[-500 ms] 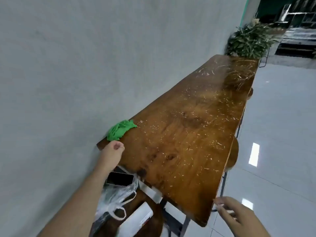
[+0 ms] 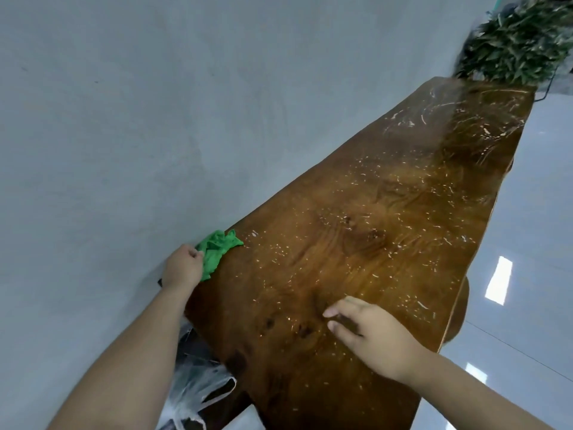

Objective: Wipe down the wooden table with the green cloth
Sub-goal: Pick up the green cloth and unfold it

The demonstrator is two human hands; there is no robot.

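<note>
A long wooden table [image 2: 387, 218] runs away from me along a grey wall, its glossy brown top speckled with pale crumbs. A crumpled green cloth [image 2: 217, 251] lies at the table's near left corner by the wall. My left hand [image 2: 183, 268] touches the cloth's near edge, fingers curled onto it. Over the near part of the tabletop hovers my right hand [image 2: 369, 333], fingers apart and holding nothing.
A leafy green plant [image 2: 514, 45] stands at the table's far end. A clear plastic bag [image 2: 198, 395] sits below the table's near left corner. The grey wall [image 2: 124, 135] borders the left side. Glossy pale floor [image 2: 533, 274] lies to the right.
My left hand has moved up from below the corner onto the green cloth. My right hand has come from beyond the near edge to above the tabletop. The view has moved closer.
</note>
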